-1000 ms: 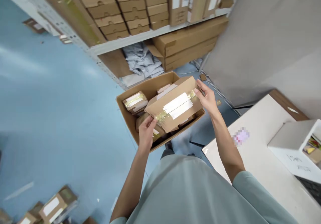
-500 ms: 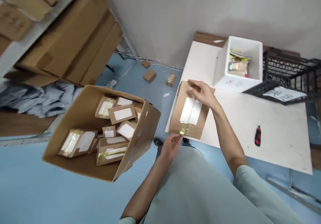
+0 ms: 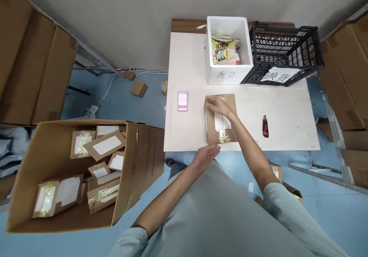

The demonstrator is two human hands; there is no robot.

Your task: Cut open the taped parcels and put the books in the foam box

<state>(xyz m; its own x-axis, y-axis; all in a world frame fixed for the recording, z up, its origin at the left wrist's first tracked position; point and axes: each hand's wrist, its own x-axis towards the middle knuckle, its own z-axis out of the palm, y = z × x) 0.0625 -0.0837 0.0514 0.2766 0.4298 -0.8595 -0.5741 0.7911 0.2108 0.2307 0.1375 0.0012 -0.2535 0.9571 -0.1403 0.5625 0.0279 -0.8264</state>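
A taped cardboard box (image 3: 229, 113) with a white label sits on the white table, close to its front edge. My right hand (image 3: 219, 106) lies across the top of the box, its fingers reaching toward the far left corner. Just below the near side of the box is my left hand (image 3: 206, 158), fingers stretched out; whether the fingertips touch the box I cannot tell. To the right of the box lies a red and black utility knife (image 3: 265, 126). A phone (image 3: 183, 101) with a lit, blurred screen rests to the left.
A white foam box (image 3: 230, 74) with packets inside and a black plastic crate (image 3: 287, 53) stand at the back of the table (image 3: 184, 134). At left, a large open carton (image 3: 143, 161) holds several labelled parcels. Small boxes (image 3: 139, 89) lie on the floor by the wall.
The view has turned right, bringing the phone into sight. The box has gone from between both hands, tilted at the table's left end, to lying on the table. My left hand's fingers have straightened.
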